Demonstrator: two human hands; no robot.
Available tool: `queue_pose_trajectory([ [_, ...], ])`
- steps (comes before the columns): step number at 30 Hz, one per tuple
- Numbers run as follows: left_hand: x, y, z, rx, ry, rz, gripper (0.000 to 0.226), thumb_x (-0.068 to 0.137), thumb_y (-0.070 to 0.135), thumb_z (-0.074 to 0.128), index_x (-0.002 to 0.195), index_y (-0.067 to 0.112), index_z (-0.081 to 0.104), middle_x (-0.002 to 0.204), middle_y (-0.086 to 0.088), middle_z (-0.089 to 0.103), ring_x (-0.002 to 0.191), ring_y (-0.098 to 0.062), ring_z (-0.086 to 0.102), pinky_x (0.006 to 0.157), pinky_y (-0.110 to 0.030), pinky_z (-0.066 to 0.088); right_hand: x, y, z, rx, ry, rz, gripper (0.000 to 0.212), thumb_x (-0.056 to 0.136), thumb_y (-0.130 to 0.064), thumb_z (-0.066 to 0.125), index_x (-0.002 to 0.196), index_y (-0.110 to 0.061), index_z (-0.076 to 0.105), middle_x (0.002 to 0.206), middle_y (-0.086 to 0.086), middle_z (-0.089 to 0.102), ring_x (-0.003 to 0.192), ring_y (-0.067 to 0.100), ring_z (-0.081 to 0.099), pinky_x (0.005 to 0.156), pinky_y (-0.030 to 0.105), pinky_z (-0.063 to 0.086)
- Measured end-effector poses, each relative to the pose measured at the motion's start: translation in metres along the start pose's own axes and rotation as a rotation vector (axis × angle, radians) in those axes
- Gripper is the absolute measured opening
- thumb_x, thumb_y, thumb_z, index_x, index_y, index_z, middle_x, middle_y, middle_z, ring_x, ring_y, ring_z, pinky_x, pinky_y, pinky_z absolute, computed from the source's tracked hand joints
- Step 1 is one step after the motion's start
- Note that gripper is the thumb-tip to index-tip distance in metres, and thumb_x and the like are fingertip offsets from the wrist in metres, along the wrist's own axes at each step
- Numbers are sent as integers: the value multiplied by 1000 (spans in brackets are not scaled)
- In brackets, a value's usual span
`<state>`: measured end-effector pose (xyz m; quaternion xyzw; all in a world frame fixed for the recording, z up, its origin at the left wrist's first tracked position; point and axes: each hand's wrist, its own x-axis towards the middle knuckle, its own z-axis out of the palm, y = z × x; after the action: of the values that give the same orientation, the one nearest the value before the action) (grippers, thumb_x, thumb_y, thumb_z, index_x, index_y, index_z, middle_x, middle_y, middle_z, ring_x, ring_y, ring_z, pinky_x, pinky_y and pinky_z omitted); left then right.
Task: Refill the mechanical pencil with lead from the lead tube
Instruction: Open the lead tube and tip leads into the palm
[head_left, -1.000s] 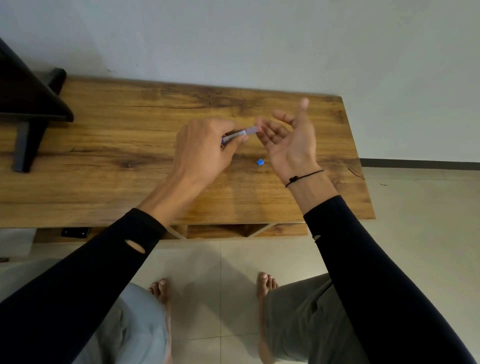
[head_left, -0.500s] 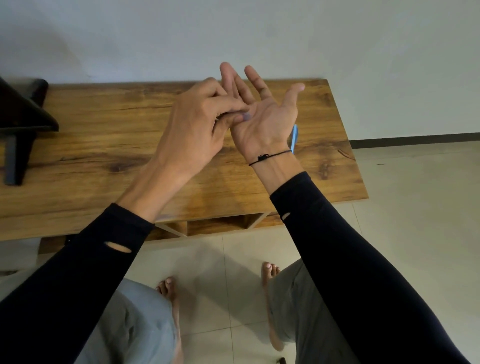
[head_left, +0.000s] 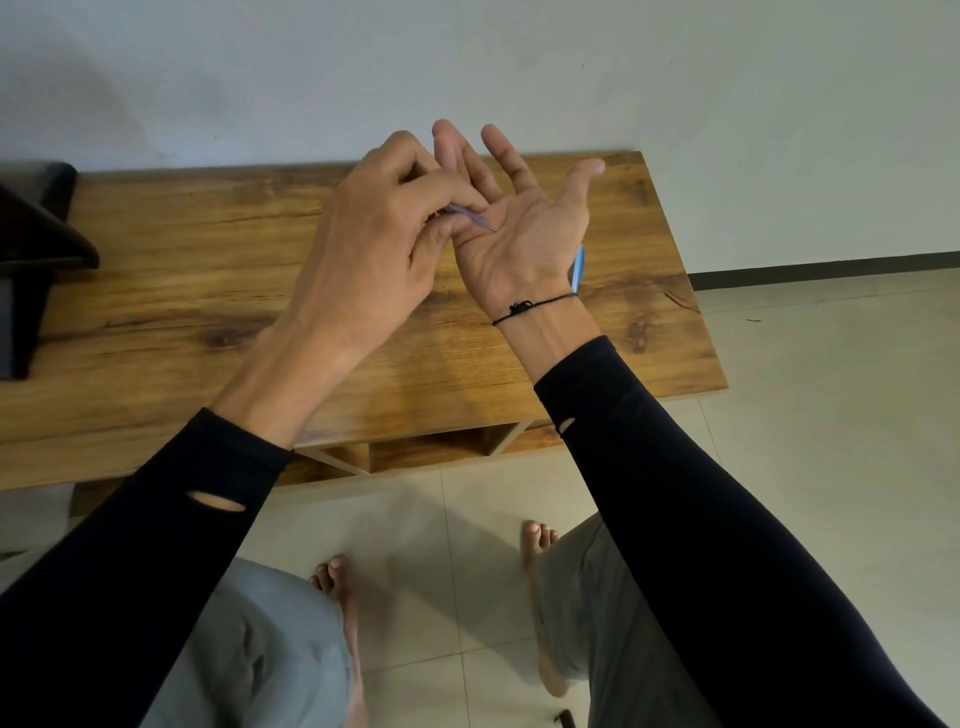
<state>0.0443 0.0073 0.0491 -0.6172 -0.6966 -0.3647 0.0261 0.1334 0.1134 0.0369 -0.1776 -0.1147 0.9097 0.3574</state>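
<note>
The wooden desk (head_left: 171, 270) stands against a pale wall, its right edge toward the tiled floor (head_left: 810, 405), and an open shelf shows under its front edge. A dark object (head_left: 36, 244) sits at the desk's left edge, partly out of frame. Both arms in black sleeves reach over the front edge toward the middle of the desk.

The right hand (head_left: 519, 228) is held above the desk, palm up and spread wide open, fingers pointing toward the back edge and thumb out toward the right edge. It grips nothing. A thin black cord bracelet (head_left: 530, 306) circles its wrist.

The left hand (head_left: 379, 234) is curled, its back toward the camera, with thumb and fingertips pinched on the lead tube (head_left: 465, 213), a small translucent bluish piece. The tube is tilted down toward the open right palm, and a thin dark line, seemingly a lead (head_left: 487, 224), sticks out of its lower end and touches or nearly touches the palm near the base of the fingers; which one cannot be told.

The mechanical pencil (head_left: 577, 267), light blue, lies on the desk toward the right edge, mostly hidden behind the right hand's wrist, with only a short strip showing.
</note>
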Motion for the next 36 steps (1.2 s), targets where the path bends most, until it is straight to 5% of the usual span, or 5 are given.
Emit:
queue_pose_trajectory([
  [5, -10, -7, -6, 6, 29, -25, 22, 105, 25, 68, 121, 17, 81, 106, -13, 67, 93, -28, 69, 72, -50, 64, 5, -8, -3, 13, 1, -51, 102, 100, -82, 28, 156, 2, 38, 147, 43, 52, 96, 41, 70, 85, 46, 58],
  [17, -26, -28, 34, -90, -2, -368, 18, 102, 34, 71, 111, 29, 85, 105, 7, 84, 71, -16, 72, 74, -44, 62, 12, -16, -6, -4, -8, -116, 104, 99, -83, 28, 156, 3, 38, 151, 45, 48, 102, 42, 68, 89, 44, 57],
  [23, -34, -42, 62, 201, -138, -411, 34, 103, 50, 64, 123, 29, 82, 108, -3, 69, 111, -27, 61, 77, -34, 39, 13, -14, -7, -24, -22, -88, 105, 99, -83, 28, 158, 4, 36, 152, 45, 47, 108, 43, 68, 96, 46, 56],
  [30, -38, -44, 67, 331, -245, -445, 48, 96, 54, 72, 137, 28, 74, 126, -3, 68, 123, -29, 59, 91, -40, 50, 13, -12, -9, -37, -19, -97, 104, 99, -83, 27, 157, 3, 38, 150, 44, 49, 116, 44, 66, 97, 46, 58],
  [36, -2, -24, 39, -378, 162, -638, 9, 84, 25, 82, 88, 33, 81, 80, 15, 81, 71, 3, 75, 67, -19, 62, 14, -11, -6, -73, -7, -108, 103, 100, -81, 27, 156, 4, 39, 147, 43, 52, 128, 48, 61, 102, 47, 56],
])
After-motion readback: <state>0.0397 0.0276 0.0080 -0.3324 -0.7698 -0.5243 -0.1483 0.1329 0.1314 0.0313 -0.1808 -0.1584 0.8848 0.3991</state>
